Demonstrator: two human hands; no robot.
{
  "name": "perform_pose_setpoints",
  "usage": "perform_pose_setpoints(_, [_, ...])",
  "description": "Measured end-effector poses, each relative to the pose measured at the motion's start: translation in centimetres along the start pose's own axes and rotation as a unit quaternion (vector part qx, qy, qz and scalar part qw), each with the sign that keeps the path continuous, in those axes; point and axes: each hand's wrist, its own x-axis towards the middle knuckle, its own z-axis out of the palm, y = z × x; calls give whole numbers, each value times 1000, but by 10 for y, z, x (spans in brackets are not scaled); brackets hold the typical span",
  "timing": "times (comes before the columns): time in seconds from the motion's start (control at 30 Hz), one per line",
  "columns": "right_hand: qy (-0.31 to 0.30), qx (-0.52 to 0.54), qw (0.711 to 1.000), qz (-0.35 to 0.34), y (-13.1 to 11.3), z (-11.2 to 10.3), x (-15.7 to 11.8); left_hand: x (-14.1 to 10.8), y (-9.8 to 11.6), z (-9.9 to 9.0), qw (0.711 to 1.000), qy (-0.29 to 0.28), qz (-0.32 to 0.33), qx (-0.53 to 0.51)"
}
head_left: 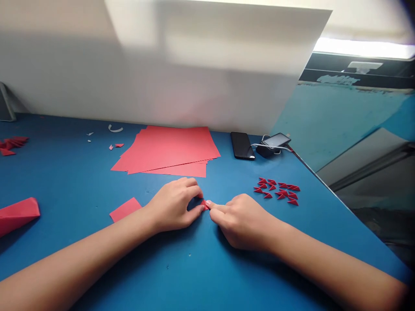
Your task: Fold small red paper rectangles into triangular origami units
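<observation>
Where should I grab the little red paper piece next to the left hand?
Pinch the red paper piece at its left corner, coming from the left. It lies flat on the blue table, and the left hand sits by its right end.

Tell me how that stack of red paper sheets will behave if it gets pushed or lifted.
The stack of red paper sheets looks light and thin, so a push would probably fan it further, since its sheets already sit askew on the blue tabletop. Lifted by one edge, a single sheet would likely droop somewhat.
</observation>
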Motion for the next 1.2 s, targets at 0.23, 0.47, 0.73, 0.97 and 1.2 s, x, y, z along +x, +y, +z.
perform_pose_setpoints(0.23, [80, 244, 952, 167, 10, 10, 9, 4, 4, -2, 991, -45, -61, -112])
perform_pose_setpoints(0.47, [66, 303, 923, 226, 7, 7, 11, 7, 3, -2, 975, -56, -104, -187])
perform_pose_setpoints(0.73, [87, 370, 887, 261, 6, 4, 15, 6, 0, 1, 964, -41, -89, -248])
perform_pose_setpoints(0.97, [90, 368, 891, 250, 2, 3, 17, 5, 5, 5, 953, 34, -99, -285])
perform_pose_setpoints(1.2, [104, 371, 893, 233, 0, 5, 17, 5, 5, 7, 935, 50, -104, -335])
